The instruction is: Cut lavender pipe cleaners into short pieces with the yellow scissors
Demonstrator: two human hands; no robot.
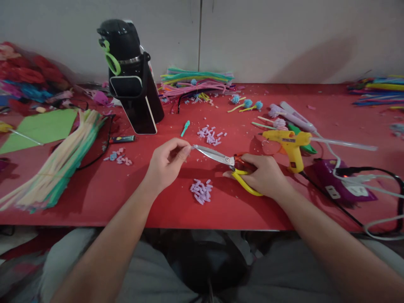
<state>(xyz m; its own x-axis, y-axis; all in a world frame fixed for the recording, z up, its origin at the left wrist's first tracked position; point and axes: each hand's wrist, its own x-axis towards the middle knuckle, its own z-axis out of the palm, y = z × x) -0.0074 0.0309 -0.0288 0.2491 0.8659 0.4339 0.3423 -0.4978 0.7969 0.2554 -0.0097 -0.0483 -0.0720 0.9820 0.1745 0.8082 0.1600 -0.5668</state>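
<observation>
Bare forearms reach toward scissors, grasped by the right hand; at the scissors' tips, the left hand pinches closed (any contents too small to tell). Lilac snippets lie nearer than the scissors.

From here, anything pinched in the left hand is too small to make out. The right hand partly covers the handles of the scissors. A blurred red heap is cut off at my view's left edge, colourful stems at its right.
</observation>
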